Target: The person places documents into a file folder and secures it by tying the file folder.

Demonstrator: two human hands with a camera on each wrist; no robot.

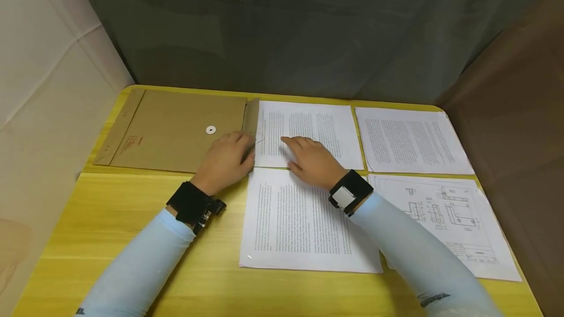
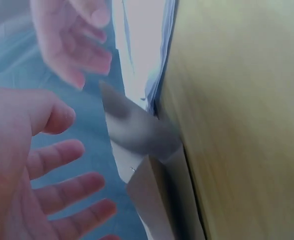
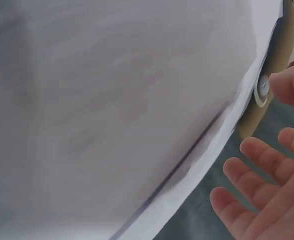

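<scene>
Envelope, brown kraft, lay flat at the upper left of the head view on the yellow bench. Its long axis ran left to right across the frame, the mouth pointing right, the flap folded open toward the printed sheet beside it. A white string-tie disc sat on its face near the mouth.

Left hand rested at the mouth end, fingers loosely spread in the left wrist view and gripping nothing that could be seen; whether the tips pressed the flap could not be told. Right hand lay on that printed sheet just right of the flap, fingers extended flat, holding nothing.

Other pages: a second text sheet in the lower centre, a third at the upper right, a technical drawing at the lower right, partly under the right sleeve.

Risks, judged: the flap stood only half open and could fold back over the mouth. The sheet under flat fingers could skid or buckle at its left edge against the flap. The right sleeve could drag the drawing.
</scene>
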